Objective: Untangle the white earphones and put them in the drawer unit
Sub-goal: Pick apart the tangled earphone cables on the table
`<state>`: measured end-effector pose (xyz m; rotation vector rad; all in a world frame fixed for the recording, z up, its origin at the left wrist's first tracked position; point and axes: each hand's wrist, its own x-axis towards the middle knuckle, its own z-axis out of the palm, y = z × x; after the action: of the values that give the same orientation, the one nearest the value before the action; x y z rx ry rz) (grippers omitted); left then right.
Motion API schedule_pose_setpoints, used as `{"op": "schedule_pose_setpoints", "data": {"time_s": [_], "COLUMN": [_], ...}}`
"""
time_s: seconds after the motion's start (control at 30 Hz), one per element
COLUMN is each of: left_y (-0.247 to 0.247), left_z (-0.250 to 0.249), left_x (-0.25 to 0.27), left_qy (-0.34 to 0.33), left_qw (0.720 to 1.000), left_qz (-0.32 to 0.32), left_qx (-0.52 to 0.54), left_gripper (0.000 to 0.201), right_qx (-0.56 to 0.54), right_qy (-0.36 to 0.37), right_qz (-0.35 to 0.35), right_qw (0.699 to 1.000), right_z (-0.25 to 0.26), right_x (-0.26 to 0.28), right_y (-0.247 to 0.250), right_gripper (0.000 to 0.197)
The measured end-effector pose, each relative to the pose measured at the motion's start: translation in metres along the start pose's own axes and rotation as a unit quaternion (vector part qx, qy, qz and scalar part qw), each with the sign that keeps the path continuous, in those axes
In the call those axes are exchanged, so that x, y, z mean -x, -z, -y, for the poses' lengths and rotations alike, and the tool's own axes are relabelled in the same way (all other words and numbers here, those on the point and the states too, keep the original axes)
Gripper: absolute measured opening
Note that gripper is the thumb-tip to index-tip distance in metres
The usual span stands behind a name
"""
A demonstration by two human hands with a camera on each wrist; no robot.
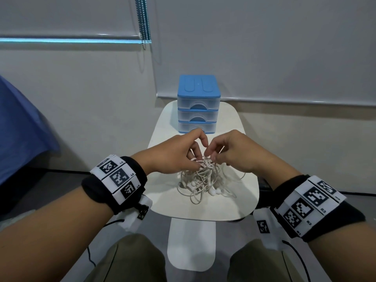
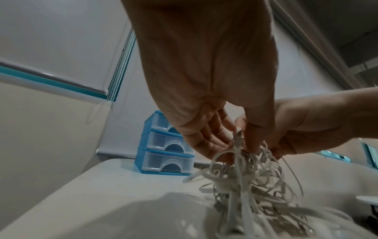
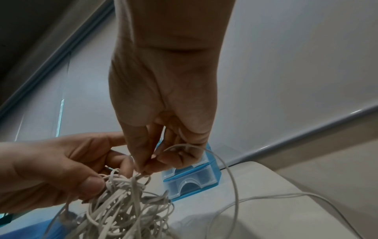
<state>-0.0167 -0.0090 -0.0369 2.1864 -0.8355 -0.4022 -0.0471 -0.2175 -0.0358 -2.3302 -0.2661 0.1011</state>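
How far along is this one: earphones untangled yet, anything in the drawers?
Nothing looks finished. The white earphones are still one knotted heap on the table. In hand: the left hand and right hand both pinch strands at the top of the heap. Left: untangling, then stowing; all three drawers of the drawer unit are closed.

The left hand (image 2: 204, 80) and right hand (image 2: 306, 126) pinch the tangled white earphones (image 2: 245, 186) near the drawer unit (image 2: 163, 158).
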Motion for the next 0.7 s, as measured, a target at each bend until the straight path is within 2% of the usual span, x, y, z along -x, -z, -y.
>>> {"op": "schedule_pose_setpoints", "data": {"time_s": [0.27,0.53,0.63,0.7], "left_y": [0.005,0.006,0.006,0.006], "left_z": [-0.005,-0.003,-0.005,-0.005], "left_x": [-0.002,-0.003,-0.006,-0.008], "left_qy": [0.025,0.049,0.055,0.055], "left_qw": [0.999,0.995,0.992,0.99], "left_qz": [0.01,0.003,-0.014,-0.036], "left_qx": [0.046,0.088,0.111,0.126], "left_gripper": [0.041,0.037,0.034,0.031], "right_qx": [-0.074,-0.116,-0.124,-0.103], "right_qy": [0.013,-0.012,0.003,0.02], "right_qz": [0.002,0.034,0.048,0.029], "right_qw": [0.997,0.993,0.991,0.994], "right_z": [-0.001,0.0,0.002,0.0], "right_x": [-0.001,0.001,0.001,-0.001], "right_y": [-0.009,-0.01,-0.015,-0.021], "right_gripper": [0.034,0.029,0.042,0.049]}}
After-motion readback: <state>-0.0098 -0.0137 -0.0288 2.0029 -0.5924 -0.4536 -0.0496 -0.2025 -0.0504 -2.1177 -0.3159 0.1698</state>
